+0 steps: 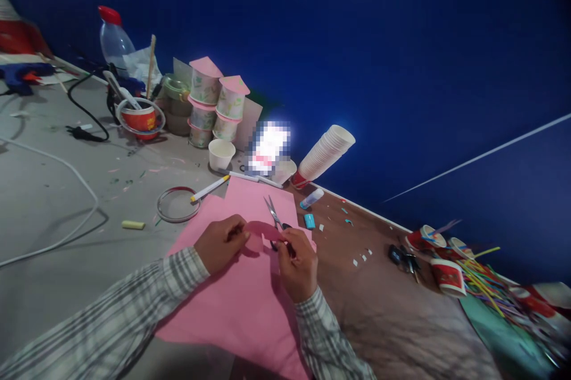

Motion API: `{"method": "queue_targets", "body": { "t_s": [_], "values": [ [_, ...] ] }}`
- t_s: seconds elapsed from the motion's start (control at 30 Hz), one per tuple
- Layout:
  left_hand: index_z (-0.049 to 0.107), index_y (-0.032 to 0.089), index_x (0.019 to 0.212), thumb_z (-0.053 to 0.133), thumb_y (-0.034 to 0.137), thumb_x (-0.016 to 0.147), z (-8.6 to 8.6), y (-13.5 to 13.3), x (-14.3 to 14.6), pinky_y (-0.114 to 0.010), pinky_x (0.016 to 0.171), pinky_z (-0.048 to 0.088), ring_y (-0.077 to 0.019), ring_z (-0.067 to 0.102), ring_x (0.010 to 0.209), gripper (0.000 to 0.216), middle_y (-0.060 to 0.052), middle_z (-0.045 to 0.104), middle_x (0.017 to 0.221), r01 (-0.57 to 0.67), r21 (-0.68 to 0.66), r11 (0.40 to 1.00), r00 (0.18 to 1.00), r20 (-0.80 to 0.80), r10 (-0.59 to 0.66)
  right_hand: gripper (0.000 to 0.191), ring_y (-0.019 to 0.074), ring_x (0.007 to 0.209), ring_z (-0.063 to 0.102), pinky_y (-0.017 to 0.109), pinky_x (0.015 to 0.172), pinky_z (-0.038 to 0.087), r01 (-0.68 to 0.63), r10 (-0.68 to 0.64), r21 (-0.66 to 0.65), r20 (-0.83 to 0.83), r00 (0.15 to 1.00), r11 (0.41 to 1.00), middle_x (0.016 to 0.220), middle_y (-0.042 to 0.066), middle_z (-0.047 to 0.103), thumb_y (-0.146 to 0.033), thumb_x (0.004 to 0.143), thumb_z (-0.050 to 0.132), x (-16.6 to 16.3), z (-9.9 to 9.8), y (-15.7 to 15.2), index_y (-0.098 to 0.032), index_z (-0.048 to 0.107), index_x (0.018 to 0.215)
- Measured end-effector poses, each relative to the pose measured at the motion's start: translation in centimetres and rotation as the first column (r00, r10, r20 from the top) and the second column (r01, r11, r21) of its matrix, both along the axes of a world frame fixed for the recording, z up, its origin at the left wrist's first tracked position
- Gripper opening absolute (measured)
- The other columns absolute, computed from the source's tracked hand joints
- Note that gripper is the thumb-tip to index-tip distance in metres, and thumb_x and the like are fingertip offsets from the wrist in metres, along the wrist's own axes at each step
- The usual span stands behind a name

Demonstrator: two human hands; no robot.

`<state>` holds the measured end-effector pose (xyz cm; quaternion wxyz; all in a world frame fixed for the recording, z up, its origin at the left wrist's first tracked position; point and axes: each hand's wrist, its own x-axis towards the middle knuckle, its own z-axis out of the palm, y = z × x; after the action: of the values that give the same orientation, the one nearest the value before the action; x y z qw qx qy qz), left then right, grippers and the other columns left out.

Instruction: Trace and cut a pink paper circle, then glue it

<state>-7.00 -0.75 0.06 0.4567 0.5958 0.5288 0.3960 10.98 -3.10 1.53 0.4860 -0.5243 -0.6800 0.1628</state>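
Note:
Between my two hands is a small curved piece of pink paper (264,229), raised over larger pink sheets (250,314) spread on the table. My left hand (220,243) pinches its left end, and my right hand (298,261) pinches the right end. Just beyond the paper lie scissors (272,209), their blades pointing away and their handles partly hidden by my right hand. A glue stick (311,198) and its blue cap (309,221) rest to the right of the scissors. To the left are a yellow-and-white marker (209,188) and a metal ring (178,204).
Pink-topped stacked paper cups (204,82) stand by the blue wall, near a bright pixelated screen (269,148). A tall leaning stack of white cups (327,154) is right of it. Further right lie colourful straws (484,282) and red cups. A white cable (75,175) crosses the left side.

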Motion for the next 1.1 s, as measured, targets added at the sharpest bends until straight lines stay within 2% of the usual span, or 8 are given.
{"method": "queue_targets", "body": {
  "t_s": [0.1,0.23,0.37,0.5,0.63,0.7,0.83,1.1],
  "values": [
    [0.05,0.023,0.064,0.053,0.032,0.065,0.0,-0.1,0.2,-0.023,0.032,0.042,-0.0129,0.054,0.028,0.01,0.012,0.05,0.033,0.051,-0.127,0.991,0.976,0.215,-0.023,0.013,0.0178,0.062,0.059,0.027,0.062,0.048,-0.012,0.013,-0.075,0.017,1.0,0.997,0.066,0.0,0.063,-0.016,0.073,0.053,0.0,-0.3,0.0,-0.022,0.064,0.072],
    [0.049,0.022,0.064,0.056,0.032,0.063,0.0,-0.1,0.4,-0.021,0.028,0.038,-0.0133,0.053,0.023,0.013,0.012,0.054,0.029,0.087,-0.203,0.975,0.941,0.337,-0.013,0.012,0.0158,0.054,0.058,0.022,0.051,0.045,-0.007,-0.007,-0.195,-0.068,0.998,0.981,0.061,-0.002,0.064,-0.019,0.071,0.054,0.3,-0.8,0.2,-0.021,0.066,0.071],
    [0.047,0.023,0.065,0.058,0.033,0.061,-0.1,0.1,0.5,-0.021,0.027,0.038,-0.0148,0.053,0.022,0.016,0.011,0.056,0.027,0.103,-0.25,0.963,0.93,0.367,-0.004,0.009,0.0144,0.05,0.055,0.02,0.046,0.043,-0.027,-0.041,-0.298,-0.221,0.974,0.954,0.057,-0.003,0.061,-0.023,0.068,0.058,0.5,-1.1,0.4,-0.02,0.066,0.071],
    [0.046,0.024,0.065,0.058,0.036,0.06,0.0,0.1,0.5,-0.024,0.029,0.04,-0.0159,0.054,0.023,0.017,0.011,0.057,0.029,0.116,-0.268,0.956,0.94,0.341,-0.019,0.01,0.012,0.041,0.05,0.018,0.039,0.039,-0.046,-0.051,-0.357,-0.257,0.965,0.933,0.05,-0.005,0.059,-0.026,0.068,0.059,0.6,-1.5,0.6,-0.019,0.065,0.071],
    [0.047,0.025,0.065,0.052,0.036,0.065,0.0,0.1,0.2,-0.026,0.032,0.04,-0.015,0.052,0.025,0.012,0.012,0.053,0.031,0.082,-0.189,0.978,0.983,0.175,-0.048,0.01,0.0122,0.044,0.051,0.019,0.043,0.04,-0.043,-0.043,-0.354,-0.231,0.972,0.934,0.053,-0.004,0.06,-0.026,0.068,0.059,0.7,-1.5,0.6,-0.02,0.066,0.071],
    [0.049,0.026,0.064,0.051,0.034,0.067,-0.1,0.1,0.0,-0.026,0.037,0.039,-0.015,0.053,0.031,0.009,0.011,0.052,0.034,0.026,-0.034,0.999,0.999,-0.045,-0.028,0.01,0.0123,0.045,0.051,0.02,0.045,0.04,-0.025,-0.046,-0.344,-0.199,0.979,0.939,0.053,-0.005,0.06,-0.026,0.067,0.059,0.7,-1.3,0.5,-0.02,0.066,0.07],
    [0.052,0.027,0.067,0.048,0.035,0.07,-0.5,0.0,-0.3,-0.03,0.048,0.038,-0.0184,0.058,0.049,0.01,0.005,0.059,0.05,0.05,0.261,0.964,0.918,-0.393,0.059,0.007,0.0127,0.046,0.052,0.019,0.046,0.039,-0.069,-0.082,-0.453,-0.305,0.949,0.889,0.048,-0.006,0.059,-0.023,0.062,0.062,0.8,-0.5,0.5,-0.02,0.066,0.067],
    [0.057,0.026,0.078,0.043,0.034,0.073,-0.6,-0.4,-0.5,-0.031,0.054,0.039,-0.0195,0.058,0.054,0.017,0.0,0.066,0.06,0.086,0.3,0.95,0.931,-0.364,0.03,0.013,0.0052,0.022,0.032,0.013,0.025,0.023,-0.319,-0.128,-0.64,-0.551,0.825,0.699,0.034,-0.006,0.058,-0.026,0.056,0.064,0.9,-0.4,1.1,-0.02,0.053,0.06]
  ]
}}
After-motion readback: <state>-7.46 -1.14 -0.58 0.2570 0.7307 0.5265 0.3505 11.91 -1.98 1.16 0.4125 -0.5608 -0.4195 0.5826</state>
